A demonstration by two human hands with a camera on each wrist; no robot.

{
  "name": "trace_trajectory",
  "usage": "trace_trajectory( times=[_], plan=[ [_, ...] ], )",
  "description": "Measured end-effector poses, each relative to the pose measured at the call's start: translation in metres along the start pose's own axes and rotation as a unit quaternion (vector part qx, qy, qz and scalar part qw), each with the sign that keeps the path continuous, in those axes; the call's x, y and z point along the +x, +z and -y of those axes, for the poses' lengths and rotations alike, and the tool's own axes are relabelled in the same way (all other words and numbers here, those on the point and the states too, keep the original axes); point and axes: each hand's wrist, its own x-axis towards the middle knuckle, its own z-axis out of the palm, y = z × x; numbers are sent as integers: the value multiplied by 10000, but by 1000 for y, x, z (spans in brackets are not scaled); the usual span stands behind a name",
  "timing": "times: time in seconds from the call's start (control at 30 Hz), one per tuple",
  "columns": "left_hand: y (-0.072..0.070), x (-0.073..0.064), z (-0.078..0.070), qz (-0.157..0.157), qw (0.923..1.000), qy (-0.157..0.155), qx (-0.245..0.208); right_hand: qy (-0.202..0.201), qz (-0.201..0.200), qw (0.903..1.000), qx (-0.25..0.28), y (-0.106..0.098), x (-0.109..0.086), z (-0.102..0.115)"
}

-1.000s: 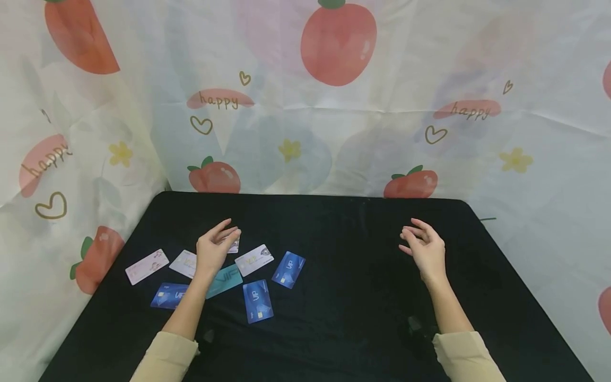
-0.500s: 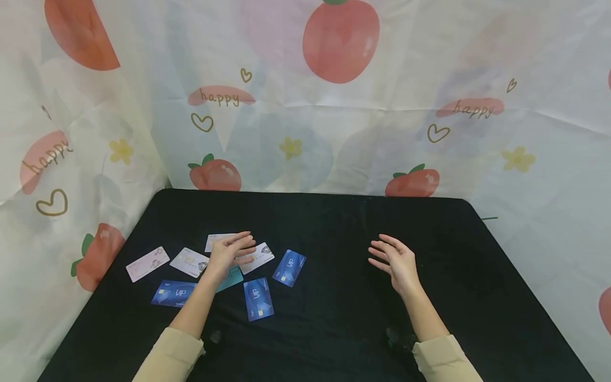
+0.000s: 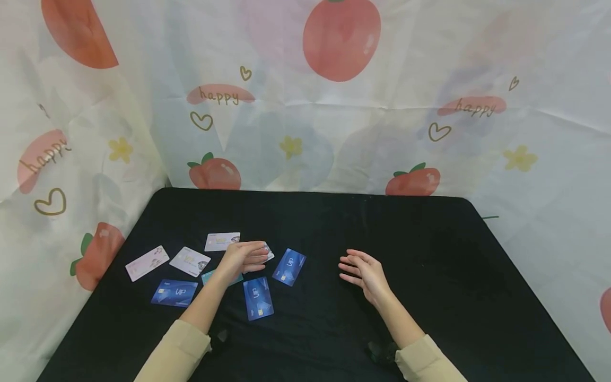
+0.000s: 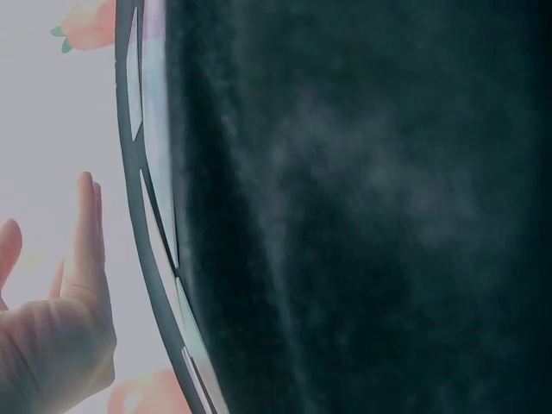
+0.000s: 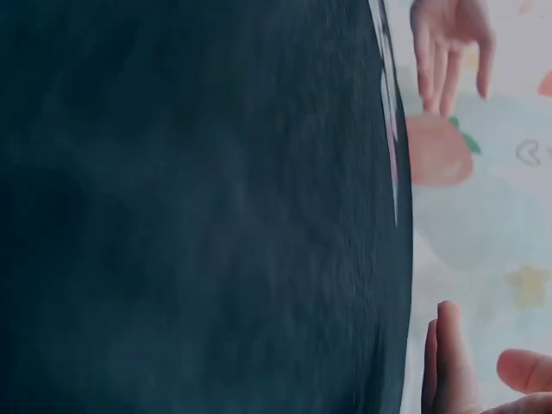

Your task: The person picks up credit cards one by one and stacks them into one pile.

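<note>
The left hand (image 3: pixel 241 258) lies flat with straight fingers on a white card (image 3: pixel 267 252), in the bunch of cards on the black counter (image 3: pixel 406 233). The right hand (image 3: pixel 365 271) floats loose and open, holding nothing, well apart from that white card, past a blue card (image 3: pixel 289 267).

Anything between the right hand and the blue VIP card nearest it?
Nothing visible. The right hand hovers open over bare black cloth, and only cloth lies between it and the blue VIP card. The left hand sits past that card, over a white card.
</note>
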Motion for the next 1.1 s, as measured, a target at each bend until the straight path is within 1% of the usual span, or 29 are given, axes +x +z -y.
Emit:
trace_trajectory(
  times=[0.13, 0.3, 0.57, 0.8, 0.97, 1.1],
  plan=[
    [2, 3, 2, 65, 9996, -249, 146, 137, 94, 9999, -30, 12, 1, -6],
    [4, 7, 4, 170, 9985, -413, 321, 324, 236, 9992, 51, 26, 1, -10],
    [6, 12, 6, 274, 9969, -687, 265, 692, 566, 9958, 189, 45, 1, -14],
    [7, 15, 6, 326, 9946, -971, 166, 887, 721, 9922, 491, 57, 2, -15],
    [7, 17, 7, 364, 9934, -1059, 228, 1032, 744, 9901, 598, 62, 3, -15],
    [5, 18, 8, 384, 9927, -1119, 255, 1106, 975, 9859, 788, 65, 4, -15]
  ],
)
